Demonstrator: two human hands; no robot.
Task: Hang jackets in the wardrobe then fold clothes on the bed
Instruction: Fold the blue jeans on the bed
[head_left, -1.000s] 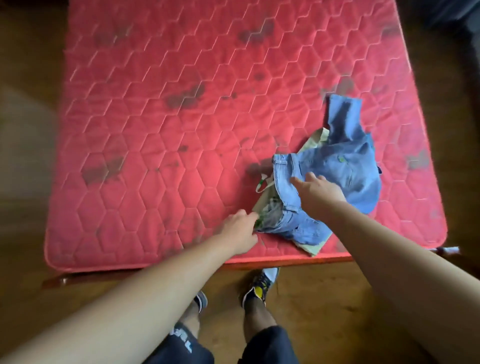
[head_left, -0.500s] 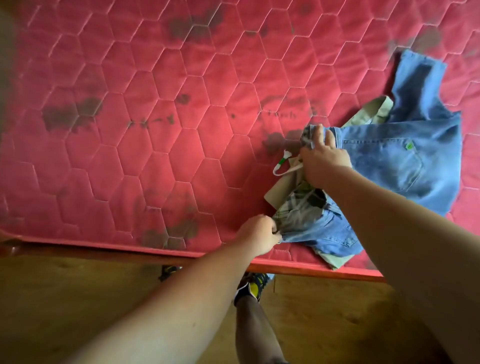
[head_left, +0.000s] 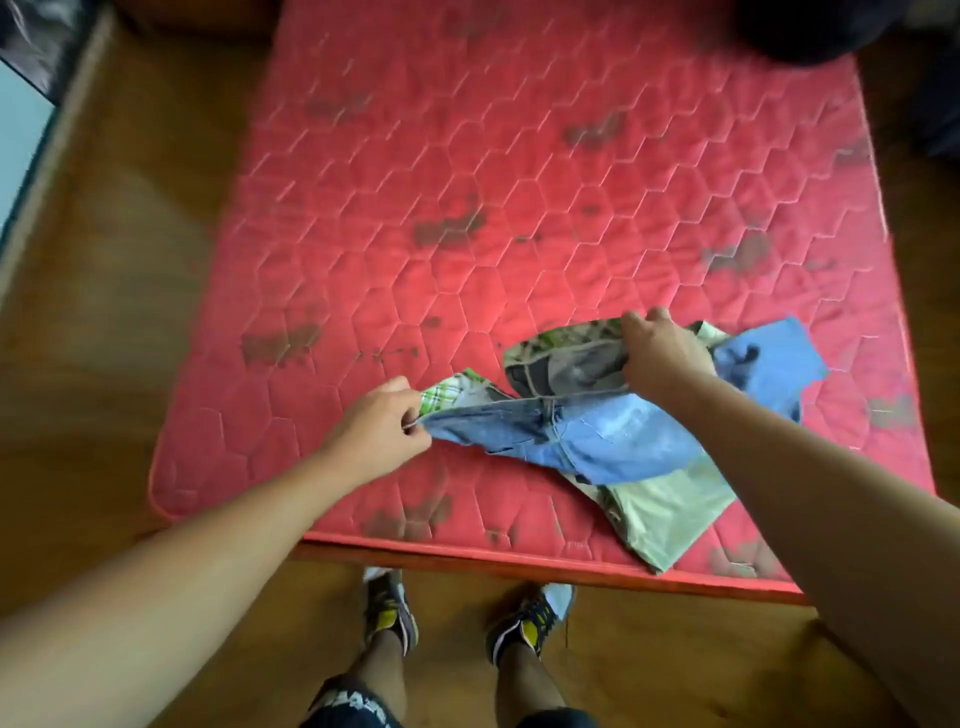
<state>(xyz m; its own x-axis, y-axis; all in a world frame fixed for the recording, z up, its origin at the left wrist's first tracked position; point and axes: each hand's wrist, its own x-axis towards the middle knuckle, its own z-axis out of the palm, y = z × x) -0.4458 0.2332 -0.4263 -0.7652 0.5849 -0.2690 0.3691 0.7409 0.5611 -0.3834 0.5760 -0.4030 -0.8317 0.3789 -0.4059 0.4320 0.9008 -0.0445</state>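
Note:
A pair of blue denim shorts (head_left: 613, 441) with a plaid lining is stretched out above the near right part of the red quilted mattress (head_left: 467, 208). My left hand (head_left: 379, 431) pinches the waistband's left end. My right hand (head_left: 660, 353) grips the waistband's other side, which is turned to show the lining. A pale green garment (head_left: 670, 514) lies flat under the shorts near the mattress's front edge.
The mattress has dark stains and sits on a wooden frame over a brown wooden floor (head_left: 130, 312). My feet in sneakers (head_left: 389, 608) stand just in front of the bed. A dark shape (head_left: 810, 31) sits at the far right corner.
Both hands took hold of the shorts' waistband and pulled it apart and up, spreading the shorts leftward. The pale green garment under them is now more exposed.

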